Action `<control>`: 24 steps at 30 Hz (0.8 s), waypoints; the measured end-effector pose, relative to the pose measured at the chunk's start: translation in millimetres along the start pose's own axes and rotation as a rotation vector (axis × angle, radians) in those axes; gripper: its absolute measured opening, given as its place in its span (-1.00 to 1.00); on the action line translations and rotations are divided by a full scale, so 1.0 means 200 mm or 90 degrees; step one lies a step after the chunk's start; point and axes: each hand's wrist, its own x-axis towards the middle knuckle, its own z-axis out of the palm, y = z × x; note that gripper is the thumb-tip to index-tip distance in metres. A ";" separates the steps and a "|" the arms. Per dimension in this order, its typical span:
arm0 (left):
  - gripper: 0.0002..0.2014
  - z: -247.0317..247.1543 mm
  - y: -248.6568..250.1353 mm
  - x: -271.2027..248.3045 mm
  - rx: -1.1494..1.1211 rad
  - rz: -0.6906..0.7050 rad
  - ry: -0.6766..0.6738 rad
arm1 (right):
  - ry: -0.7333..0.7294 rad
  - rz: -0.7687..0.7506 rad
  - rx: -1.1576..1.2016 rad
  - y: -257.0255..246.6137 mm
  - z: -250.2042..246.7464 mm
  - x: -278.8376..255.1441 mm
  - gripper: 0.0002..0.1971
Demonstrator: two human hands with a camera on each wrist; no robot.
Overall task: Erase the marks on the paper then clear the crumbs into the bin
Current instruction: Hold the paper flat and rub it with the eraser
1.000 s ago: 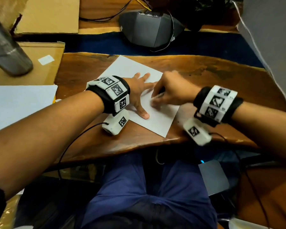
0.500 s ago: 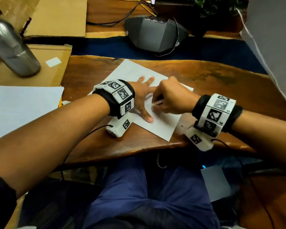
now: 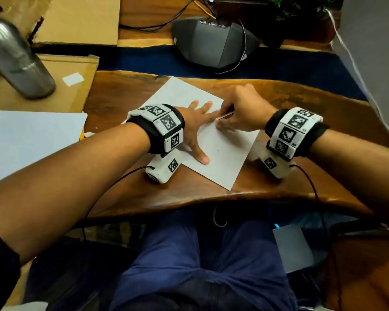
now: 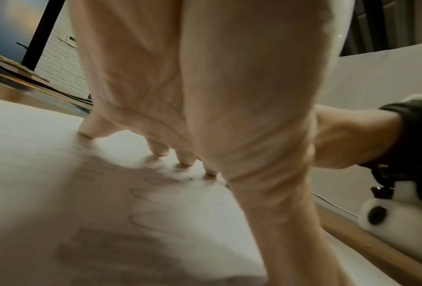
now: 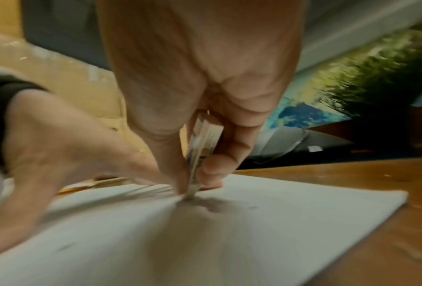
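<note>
A white sheet of paper (image 3: pixel 220 153) lies slanted on the wooden table (image 3: pixel 189 198). My left hand (image 3: pixel 198 126) lies flat on it with fingers spread, pressing it down. Faint looping pencil marks (image 4: pixel 156 195) show on the paper (image 4: pixel 46 174) by my left fingertips (image 4: pixel 186 160). My right hand (image 3: pixel 240 111) pinches a sleeved eraser (image 3: pixel 225 116) between thumb and fingers. The eraser (image 5: pixel 202 149) stands nearly upright with its tip on the paper (image 5: pixel 278 222), right beside my left index finger. No bin is in view.
A steel bottle (image 3: pixel 16 61) stands on cardboard (image 3: pixel 72 93) at the far left. Another white sheet (image 3: pixel 27 140) lies left of the table. A dark grey conference phone (image 3: pixel 213 43) with cables sits behind on blue cloth. A yellow pencil (image 5: pixel 82 186) lies beyond the paper.
My right hand with the eraser has moved a little farther up the paper, toward my left fingertips. My left hand stays flat on the sheet.
</note>
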 end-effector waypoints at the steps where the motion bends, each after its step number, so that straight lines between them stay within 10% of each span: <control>1: 0.40 -0.01 0.00 -0.01 0.001 -0.001 0.000 | -0.012 -0.023 -0.011 -0.04 0.02 -0.01 -0.87; 13: 0.43 0.00 -0.01 0.00 -0.009 0.011 0.002 | -0.066 -0.099 0.029 -0.12 0.08 -0.10 -0.88; 24: 0.44 0.02 -0.02 0.03 -0.002 0.008 0.003 | 0.056 0.061 0.010 0.16 0.00 0.02 -0.86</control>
